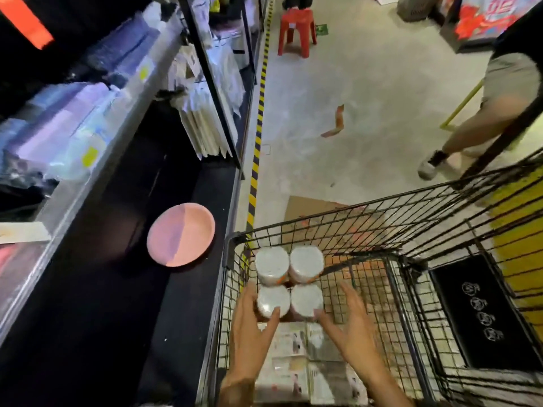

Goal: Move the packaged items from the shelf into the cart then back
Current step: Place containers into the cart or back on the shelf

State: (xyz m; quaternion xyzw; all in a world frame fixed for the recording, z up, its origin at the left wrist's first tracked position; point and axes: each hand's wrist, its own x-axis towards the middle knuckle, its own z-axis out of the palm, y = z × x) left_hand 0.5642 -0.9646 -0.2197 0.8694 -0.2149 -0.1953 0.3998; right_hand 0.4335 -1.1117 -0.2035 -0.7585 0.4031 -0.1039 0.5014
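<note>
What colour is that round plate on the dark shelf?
Pink, a paler lilac on its left half; the plate shows in the head view.

Pink plate (180,234) on dark lower shelf, red plastic stool (297,30) down aisle, bystander's legs (482,113) at right

No text, label or number is legible on anything here.

We cannot read the blurred packages (63,133) on the upper shelf (123,113). The picture's edges cut off our forearms and a passer-by (496,107) above the waist. The four-pack of tubs (289,282) hides its lower sides, and the flat packets (308,362) beneath carry print too small to read.
</note>
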